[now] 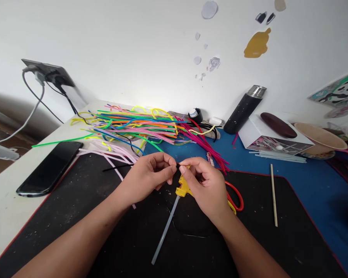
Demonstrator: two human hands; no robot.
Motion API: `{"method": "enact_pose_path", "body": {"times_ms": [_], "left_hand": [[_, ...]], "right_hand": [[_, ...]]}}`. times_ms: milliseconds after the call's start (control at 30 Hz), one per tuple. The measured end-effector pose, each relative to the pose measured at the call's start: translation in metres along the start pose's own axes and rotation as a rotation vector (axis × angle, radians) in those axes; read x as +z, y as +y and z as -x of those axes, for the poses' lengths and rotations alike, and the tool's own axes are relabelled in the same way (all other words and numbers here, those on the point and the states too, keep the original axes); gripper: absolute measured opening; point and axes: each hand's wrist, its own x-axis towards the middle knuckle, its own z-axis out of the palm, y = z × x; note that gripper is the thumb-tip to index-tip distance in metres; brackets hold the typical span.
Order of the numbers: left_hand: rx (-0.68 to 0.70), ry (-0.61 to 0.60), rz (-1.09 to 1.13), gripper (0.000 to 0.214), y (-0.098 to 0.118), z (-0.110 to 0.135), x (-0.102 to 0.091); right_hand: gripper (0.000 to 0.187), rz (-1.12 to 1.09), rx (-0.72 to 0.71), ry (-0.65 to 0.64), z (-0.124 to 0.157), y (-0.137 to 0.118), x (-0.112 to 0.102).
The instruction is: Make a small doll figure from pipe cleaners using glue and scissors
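Note:
A black pipe cleaner (pixel 117 167) is pinched between the thumb and fingers of my left hand (pixel 149 175), and its free end sticks out to the left. Close beside it, my right hand (pixel 207 185) has thumb and forefinger closed on the other, short dark end. Just below the fingertips lies a yellow glue gun (pixel 183 188), partly hidden by my right hand. From its back a translucent glue stick (pixel 165 231) extends toward me over the black mat (pixel 127 247). Scissors with a red handle (pixel 237 196) show partly behind my right wrist.
Behind my hands lies a pile of coloured pipe cleaners (pixel 139 125). A phone (pixel 50 168) rests at left. To the right are a wooden stick (pixel 273 195), loose glue sticks (pixel 281 156), a black thermos (pixel 243 112) and a white box (pixel 266 135) against the wall.

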Motion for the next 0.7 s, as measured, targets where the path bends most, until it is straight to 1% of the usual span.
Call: {"method": "enact_pose_path", "body": {"times_ms": [200,400,700], "left_hand": [[-0.066,-0.007,0.157,0.034,-0.0036,-0.0049,0.0004],[-0.107,-0.021,0.212,0.037,-0.0046,-0.0034,0.0003],[-0.145,-0.039,0.287,0.033,-0.0034,-0.0026,0.0003]], "right_hand": [[0.012,0.074,-0.068,-0.001,0.0016,-0.0002,0.0001],[0.009,0.129,-0.131,-0.002,0.0033,0.0020,0.0019],[0.010,0.172,-0.218,0.008,0.0035,0.0021,0.0018]]}}
